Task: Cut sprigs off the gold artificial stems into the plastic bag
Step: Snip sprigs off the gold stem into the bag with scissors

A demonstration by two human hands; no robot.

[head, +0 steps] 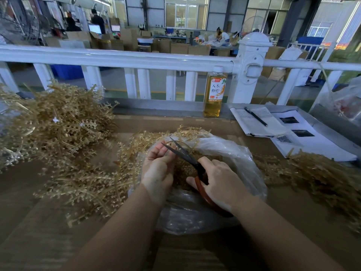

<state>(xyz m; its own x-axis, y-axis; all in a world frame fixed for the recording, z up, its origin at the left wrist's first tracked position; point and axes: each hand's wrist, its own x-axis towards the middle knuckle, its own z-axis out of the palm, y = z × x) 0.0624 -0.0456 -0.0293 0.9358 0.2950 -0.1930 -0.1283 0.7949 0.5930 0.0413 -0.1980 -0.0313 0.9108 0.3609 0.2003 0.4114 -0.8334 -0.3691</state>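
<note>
Cutting is under way over the bag (224, 151): the left hand (159, 165) pinches a thin gold stem (169, 142) between curled fingers, and the right hand (220, 180) is wrapped round the red handles of the scissors (187, 156), fingers through the loops. The blades stand slightly parted, their points up beside the left fingertips, with the stem lying between or just against them; which of the two is hard to tell. From the right grip the stem lies ahead and to the left, and the scissors' long axis runs that same diagonal, from handles near the body to tips farther off. The left grip is the nearer one, being on the stem itself. My judgement is that the next snip depends on the blades closing across the stem just beyond the left fingertips, so the sprig drops straight down into the bag's open mouth below both hands, where cut gold pieces already lie.

Brown worktop carries everything. Left of the left grip is a heap (56, 124) of uncut gold stems, more are strewn right of the right grip, and beyond stand a bottle (214, 92), papers (259, 122) with a pen (255, 116), and a white railing (121, 58) before a workshop hall.
</note>
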